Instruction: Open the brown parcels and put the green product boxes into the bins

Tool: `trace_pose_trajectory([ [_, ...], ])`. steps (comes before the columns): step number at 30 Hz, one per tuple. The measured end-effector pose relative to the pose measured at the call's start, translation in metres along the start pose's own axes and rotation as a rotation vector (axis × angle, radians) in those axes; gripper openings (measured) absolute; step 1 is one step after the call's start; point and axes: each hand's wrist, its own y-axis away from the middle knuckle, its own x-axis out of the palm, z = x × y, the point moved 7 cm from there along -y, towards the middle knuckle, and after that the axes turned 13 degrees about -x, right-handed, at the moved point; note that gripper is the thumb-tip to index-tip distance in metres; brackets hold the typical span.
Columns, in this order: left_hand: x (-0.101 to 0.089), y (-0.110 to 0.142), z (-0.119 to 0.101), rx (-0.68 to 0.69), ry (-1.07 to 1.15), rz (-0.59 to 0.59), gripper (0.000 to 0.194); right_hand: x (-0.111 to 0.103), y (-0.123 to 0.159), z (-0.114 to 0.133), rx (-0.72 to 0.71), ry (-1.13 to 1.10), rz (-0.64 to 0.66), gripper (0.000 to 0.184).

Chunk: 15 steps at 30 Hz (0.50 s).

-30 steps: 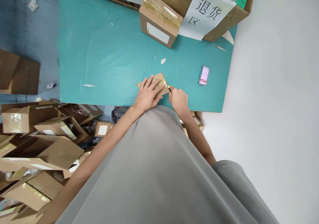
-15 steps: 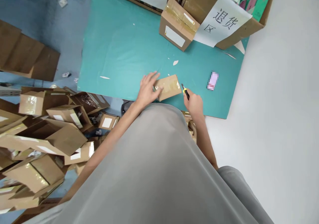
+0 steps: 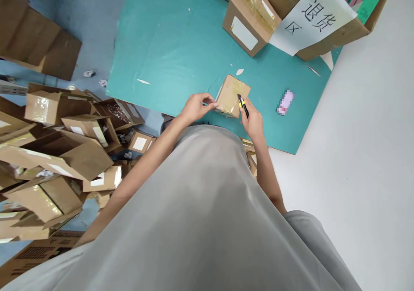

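Centrally, a small taped carton [image 3: 230,95] rests on the green table [image 3: 155,45]. At its left edge, the left hand [image 3: 196,107] curls thumb and fingers; whether they grip cannot be told. At its right, the right hand [image 3: 253,119] grasps a cutter [image 3: 243,107], blade over the carton's top. Farther right lies a pink item [image 3: 285,102].

Small box [image 3: 230,93] is brn w/ yellowish tape [image 3: 238,86], cutter [image 3: 243,105] blk w/ yel bands, tabletop [image 3: 168,58] teal — sign [image 3: 302,32] wht w/ blk lettering, pixelated item [image 3: 285,102] lilac w/ reddish patch — shirt [image 3: 207,222] plain gry, floor [image 3: 97,28] bluish-gry.
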Motion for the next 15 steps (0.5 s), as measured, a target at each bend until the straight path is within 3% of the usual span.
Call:
trace_pose_trajectory([
  [3, 0.019, -0.001, -0.008, -0.009, -0.002, 0.031, 0.031, -0.016, 0.002, -0.003, 0.015, 0.063, -0.037, 0.062],
  [5, 0.027, -0.001, -0.012, -0.004, 0.0, 0.016, 0.036, -0.019, 0.009, 0.002, -0.005, 0.101, 0.006, 0.06],
  [11, 0.038, -0.009, -0.011, 0.004, -0.011, -0.026, 0.068, -0.014, 0.032, 0.0, -0.096, 0.215, 0.178, 0.059],
  [15, 0.041, -0.008, -0.01, 0.042, -0.002, -0.029, 0.076, -0.008, 0.032, -0.011, -0.18, 0.284, 0.232, 0.063],
])
